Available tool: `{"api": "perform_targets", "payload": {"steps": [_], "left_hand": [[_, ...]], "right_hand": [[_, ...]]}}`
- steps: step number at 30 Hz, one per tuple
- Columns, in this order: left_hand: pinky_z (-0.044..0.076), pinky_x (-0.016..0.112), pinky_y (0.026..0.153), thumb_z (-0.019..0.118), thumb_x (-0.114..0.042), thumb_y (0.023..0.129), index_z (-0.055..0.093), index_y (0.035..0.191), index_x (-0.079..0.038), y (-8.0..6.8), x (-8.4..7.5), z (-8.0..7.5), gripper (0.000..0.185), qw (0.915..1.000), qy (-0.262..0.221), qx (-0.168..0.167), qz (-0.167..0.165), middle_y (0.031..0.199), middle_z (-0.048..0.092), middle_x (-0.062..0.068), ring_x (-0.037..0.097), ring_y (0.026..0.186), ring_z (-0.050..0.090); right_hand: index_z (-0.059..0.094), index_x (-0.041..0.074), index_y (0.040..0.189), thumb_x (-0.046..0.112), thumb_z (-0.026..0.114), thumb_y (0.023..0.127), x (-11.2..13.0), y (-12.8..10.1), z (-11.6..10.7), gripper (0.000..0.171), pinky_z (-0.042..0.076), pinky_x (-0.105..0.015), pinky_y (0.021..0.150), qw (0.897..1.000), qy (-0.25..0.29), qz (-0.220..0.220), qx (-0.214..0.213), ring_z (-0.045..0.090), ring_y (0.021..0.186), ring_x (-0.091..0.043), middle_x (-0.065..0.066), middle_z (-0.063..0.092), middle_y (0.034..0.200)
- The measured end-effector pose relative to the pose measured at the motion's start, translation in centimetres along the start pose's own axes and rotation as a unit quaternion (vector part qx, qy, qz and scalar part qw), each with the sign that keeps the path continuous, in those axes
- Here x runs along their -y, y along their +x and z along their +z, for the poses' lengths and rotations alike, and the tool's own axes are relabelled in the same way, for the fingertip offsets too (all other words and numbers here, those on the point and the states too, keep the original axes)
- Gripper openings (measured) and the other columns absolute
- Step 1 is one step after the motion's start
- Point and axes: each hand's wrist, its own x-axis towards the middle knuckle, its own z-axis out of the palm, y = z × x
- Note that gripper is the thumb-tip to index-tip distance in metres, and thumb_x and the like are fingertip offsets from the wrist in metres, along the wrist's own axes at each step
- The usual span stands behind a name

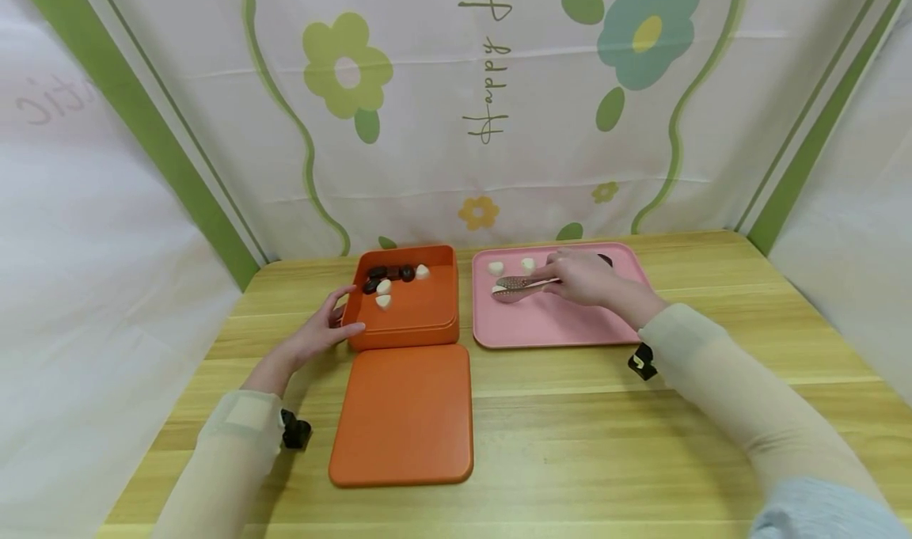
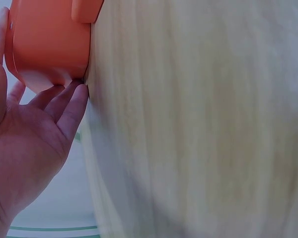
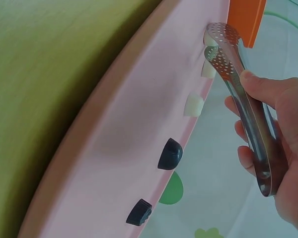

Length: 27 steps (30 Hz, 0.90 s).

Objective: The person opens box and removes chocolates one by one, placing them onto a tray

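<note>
Pinching left-pointing tongs (image 3: 249,119), the right hand (image 1: 583,276) is way closer to that white candy (image 1: 497,289) left of its fingers; left hand (image 1: 321,335), fingers apart, touches the orange box (image 1: 406,338).

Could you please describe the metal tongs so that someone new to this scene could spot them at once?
On the wooden table, find the pink tray, to the right of the open orange box. Over it, the right hand holds the metal tongs. Unlike the small white pieces and dark pieces nearby, they are long and shiny, with perforated ends.
</note>
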Motion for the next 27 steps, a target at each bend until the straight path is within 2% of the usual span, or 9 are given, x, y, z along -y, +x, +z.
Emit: {"api": "perform_targets", "payload": {"steps": [7, 11, 15, 21, 24, 27], "left_hand": [[0.017, 0.059, 0.110, 0.061, -0.022, 0.098, 0.008, 0.156, -0.019, 0.1, 0.0, 0.1, 0.078, 1.0000, 0.000, -0.001, 0.001, 0.154, 0.017, 0.031, 0.044, 0.141, 0.020], [0.017, 0.059, 0.110, 0.060, -0.023, 0.098, 0.008, 0.155, -0.019, 0.0, 0.0, 0.1, 0.078, 1.0000, 0.002, -0.001, 0.001, 0.155, 0.015, 0.030, 0.043, 0.142, 0.017], [0.017, 0.060, 0.110, 0.060, -0.023, 0.098, 0.007, 0.156, -0.019, 0.0, -0.1, 0.1, 0.078, 1.0000, 0.001, 0.001, 0.002, 0.155, 0.015, 0.030, 0.043, 0.142, 0.017], [0.018, 0.059, 0.110, 0.061, -0.024, 0.098, 0.007, 0.156, -0.018, 0.0, -0.2, 0.1, 0.079, 1.0000, 0.002, 0.001, 0.002, 0.155, 0.015, 0.030, 0.043, 0.143, 0.015], [0.018, 0.059, 0.110, 0.060, -0.023, 0.098, 0.006, 0.156, -0.018, 0.0, -0.1, 0.1, 0.079, 1.0000, 0.002, 0.002, 0.001, 0.155, 0.015, 0.030, 0.043, 0.142, 0.015], [0.019, 0.059, 0.110, 0.060, -0.022, 0.099, 0.006, 0.156, -0.018, 0.0, 0.0, 0.1, 0.079, 1.0000, 0.002, 0.003, 0.002, 0.155, 0.015, 0.031, 0.043, 0.142, 0.016]], "right_hand": [[0.070, 0.010, 0.121, 0.016, 0.072, 0.089, -0.2, 0.1, 0.1, 0.032, 0.043, -0.036, 0.064, 1.000, -0.001, 0.003, 0.013, 0.054, 0.078, -0.020, -0.005, 0.061, 0.088], [0.068, 0.012, 0.124, 0.018, 0.073, 0.089, -0.6, 0.0, -0.1, 0.036, 0.047, -0.041, 0.067, 1.000, 0.006, 0.004, 0.005, 0.059, 0.082, -0.023, -0.009, 0.064, 0.096], [0.066, 0.009, 0.126, 0.017, 0.073, 0.089, -0.9, -0.4, -0.7, 0.038, 0.047, -0.040, 0.066, 1.000, 0.025, 0.010, -0.008, 0.057, 0.075, -0.019, -0.011, 0.064, 0.105], [0.062, 0.013, 0.132, 0.019, 0.071, 0.091, -0.4, -0.7, -1.9, 0.043, 0.037, -0.032, 0.056, 0.999, 0.039, 0.014, -0.019, 0.044, 0.063, -0.014, -0.006, 0.053, 0.090], [0.059, 0.015, 0.136, 0.021, 0.070, 0.091, 0.1, -0.7, -2.4, 0.046, 0.036, -0.031, 0.055, 0.998, 0.051, 0.016, -0.014, 0.044, 0.064, -0.014, -0.003, 0.049, 0.088], [0.058, 0.016, 0.137, 0.021, 0.071, 0.091, 0.8, -0.7, -2.8, 0.048, 0.039, -0.031, 0.057, 0.998, 0.063, 0.016, -0.009, 0.047, 0.067, -0.014, -0.003, 0.051, 0.092]]}}
